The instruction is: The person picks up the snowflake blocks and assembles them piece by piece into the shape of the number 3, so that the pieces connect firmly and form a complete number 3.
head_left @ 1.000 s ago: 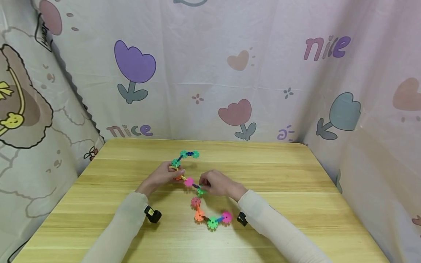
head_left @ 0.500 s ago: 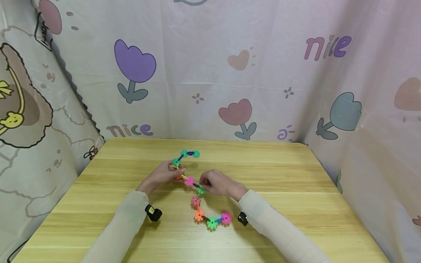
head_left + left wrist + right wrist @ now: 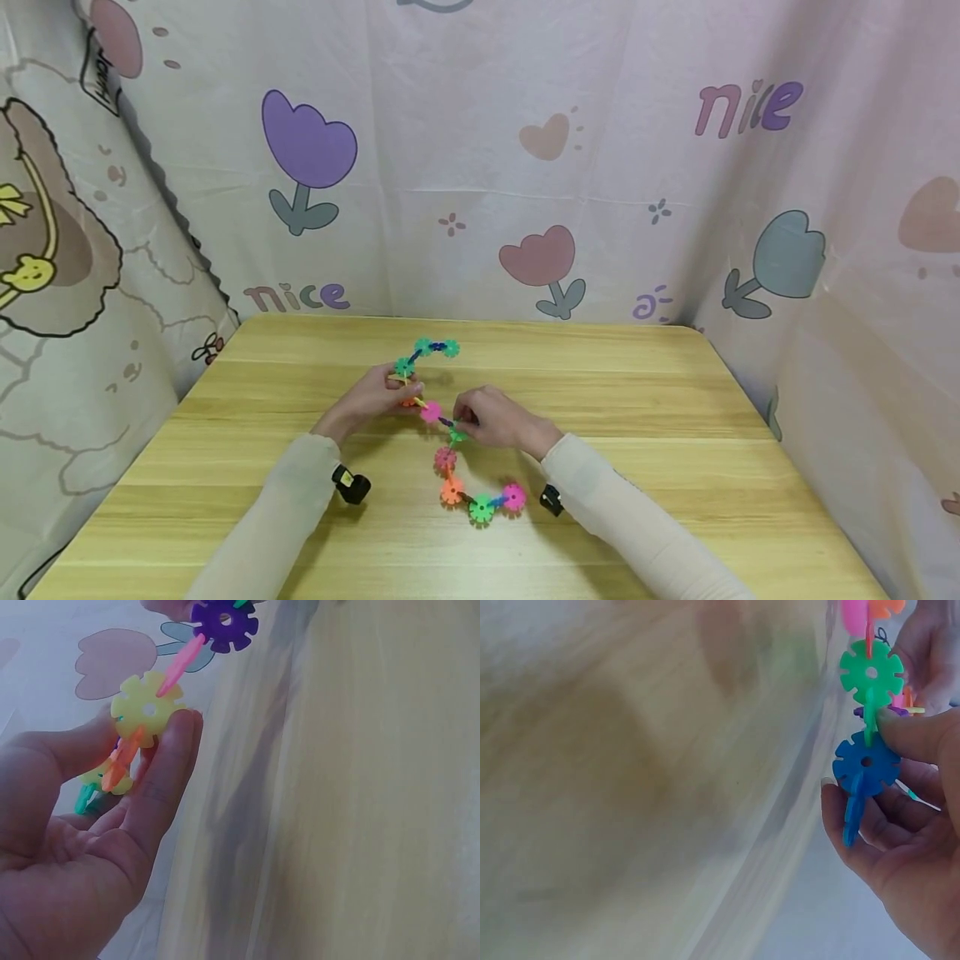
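We sit at a wooden table (image 3: pixel 675 433) hemmed in by a tulip-print cloth (image 3: pixel 525 167), and across the tabletop runs our chain of snowflake discs (image 3: pixel 448 433), curving from the far end toward us. We judge the step in hand to be adjusting a link in the middle of that chain. Our left hand (image 3: pixel 371 400) pinches a yellow disc (image 3: pixel 146 712) between thumb and fingers; our right hand (image 3: pixel 491 418) grips a blue disc (image 3: pixel 866 766) under a green disc (image 3: pixel 871 673). Next, we reckon, the slots must line up squarely before pressing, lest the chain buckle.
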Tool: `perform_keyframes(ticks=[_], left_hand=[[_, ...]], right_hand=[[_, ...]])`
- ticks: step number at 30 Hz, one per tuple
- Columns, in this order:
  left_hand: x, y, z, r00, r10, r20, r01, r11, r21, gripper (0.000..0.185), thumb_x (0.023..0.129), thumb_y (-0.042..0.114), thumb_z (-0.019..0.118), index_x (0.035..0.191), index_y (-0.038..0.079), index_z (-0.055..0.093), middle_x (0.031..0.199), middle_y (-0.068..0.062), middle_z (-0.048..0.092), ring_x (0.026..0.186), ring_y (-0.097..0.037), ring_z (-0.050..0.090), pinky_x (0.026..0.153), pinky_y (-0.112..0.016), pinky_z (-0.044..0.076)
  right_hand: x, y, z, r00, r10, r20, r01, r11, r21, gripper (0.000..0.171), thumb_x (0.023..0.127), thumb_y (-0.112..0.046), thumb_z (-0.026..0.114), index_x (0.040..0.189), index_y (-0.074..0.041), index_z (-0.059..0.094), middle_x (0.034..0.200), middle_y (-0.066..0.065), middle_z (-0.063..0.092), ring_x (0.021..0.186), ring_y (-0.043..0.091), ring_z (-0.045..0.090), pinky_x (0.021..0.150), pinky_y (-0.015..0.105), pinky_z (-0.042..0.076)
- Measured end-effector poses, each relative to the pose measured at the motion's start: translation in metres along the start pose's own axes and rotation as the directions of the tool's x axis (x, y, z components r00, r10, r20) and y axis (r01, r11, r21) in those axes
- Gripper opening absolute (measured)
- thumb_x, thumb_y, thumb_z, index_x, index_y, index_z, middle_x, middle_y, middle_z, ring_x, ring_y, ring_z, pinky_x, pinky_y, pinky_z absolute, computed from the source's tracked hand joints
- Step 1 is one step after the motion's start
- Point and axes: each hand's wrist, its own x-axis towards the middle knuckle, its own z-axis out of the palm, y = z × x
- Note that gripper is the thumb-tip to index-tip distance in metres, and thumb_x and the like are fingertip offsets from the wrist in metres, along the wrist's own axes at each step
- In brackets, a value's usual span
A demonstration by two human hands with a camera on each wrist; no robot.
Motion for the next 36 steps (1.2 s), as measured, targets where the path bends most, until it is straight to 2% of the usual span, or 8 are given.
perform_keyframes(ticks=[4,7,9,12,16,21,26,36], left_hand=[[0.0000,0.0002,0.0000,1.000,-0.009,-0.002,0.009,1.000,0.020,0.039,0.105,0.025,0.062,0.132,-0.001,0.052,0.117,-0.019,0.072,0.099,-0.022,0.075,0.096,-0.040,0.060],[-0.0003,-0.0001,0.0007,0.999,-0.032,0.008,0.032,0.999,0.018,0.050,0.105,0.028,0.061,0.140,-0.003,0.044,0.119,-0.020,0.071,0.101,-0.025,0.076,0.101,-0.043,0.058],[-0.0005,-0.0006,0.0013,0.999,-0.032,0.034,0.032,0.999,0.009,0.059,0.104,0.030,0.063,0.145,-0.005,0.037,0.119,-0.020,0.071,0.103,-0.027,0.076,0.103,-0.044,0.057],[-0.0008,-0.0006,0.0024,0.998,-0.019,0.066,0.019,1.000,-0.003,0.064,0.102,0.030,0.067,0.143,-0.007,0.035,0.113,-0.016,0.074,0.103,-0.026,0.076,0.103,-0.043,0.057],[-0.0009,-0.0005,0.0039,0.998,0.001,0.066,0.001,1.000,-0.023,0.057,0.100,0.026,0.070,0.133,-0.007,0.038,0.105,-0.011,0.076,0.100,-0.022,0.077,0.097,-0.039,0.060],[-0.0015,-0.0009,0.0044,0.999,-0.022,0.033,0.022,1.000,-0.016,0.058,0.099,0.028,0.071,0.136,-0.003,0.038,0.106,-0.010,0.076,0.100,-0.020,0.077,0.097,-0.036,0.060],[-0.0010,0.0002,0.0064,0.999,-0.018,0.049,0.021,0.999,-0.043,0.057,0.100,0.025,0.070,0.137,-0.005,0.038,0.104,-0.009,0.076,0.101,-0.023,0.077,0.097,-0.037,0.060],[-0.0023,0.0024,0.0096,0.999,-0.009,0.053,0.009,1.000,-0.003,0.053,0.100,0.028,0.070,0.131,-0.003,0.041,0.099,-0.008,0.076,0.097,-0.027,0.077,0.094,-0.035,0.060]], right_hand=[[0.0007,0.0006,0.0017,1.000,-0.014,-0.016,0.014,1.000,-0.014,0.011,0.099,-0.014,0.070,0.105,-0.005,0.074,0.089,0.004,0.074,0.069,0.001,0.057,0.065,0.014,0.051],[0.0006,0.0011,0.0028,0.999,-0.040,-0.027,0.039,0.999,-0.026,0.017,0.099,-0.013,0.070,0.111,-0.003,0.075,0.090,0.006,0.073,0.068,0.002,0.054,0.065,0.014,0.050],[0.0002,0.0018,0.0034,0.998,-0.052,-0.031,0.051,0.998,-0.031,0.020,0.098,-0.012,0.069,0.114,-0.002,0.075,0.092,0.007,0.073,0.068,0.003,0.053,0.063,0.014,0.049],[-0.0003,0.0031,0.0036,0.998,-0.054,-0.032,0.053,0.998,-0.035,0.019,0.099,-0.012,0.069,0.113,-0.003,0.077,0.096,0.009,0.073,0.069,0.003,0.054,0.062,0.013,0.048],[-0.0003,0.0051,0.0032,0.998,-0.061,-0.030,0.061,0.998,-0.033,0.018,0.098,-0.012,0.070,0.112,-0.004,0.078,0.096,0.009,0.072,0.071,0.004,0.056,0.062,0.012,0.049],[-0.0006,0.0067,0.0029,0.997,-0.069,-0.036,0.067,0.997,-0.039,0.018,0.097,-0.010,0.071,0.111,-0.004,0.079,0.095,0.008,0.072,0.071,0.004,0.057,0.063,0.013,0.049],[-0.0012,0.0058,0.0023,0.997,-0.074,-0.037,0.072,0.996,-0.043,0.017,0.097,-0.010,0.071,0.110,-0.003,0.079,0.097,0.009,0.073,0.074,0.006,0.060,0.066,0.013,0.050],[-0.0022,0.0048,0.0015,0.998,-0.063,-0.026,0.062,0.998,-0.026,0.017,0.098,-0.010,0.069,0.110,-0.003,0.078,0.098,0.009,0.073,0.076,0.008,0.061,0.067,0.013,0.051]])
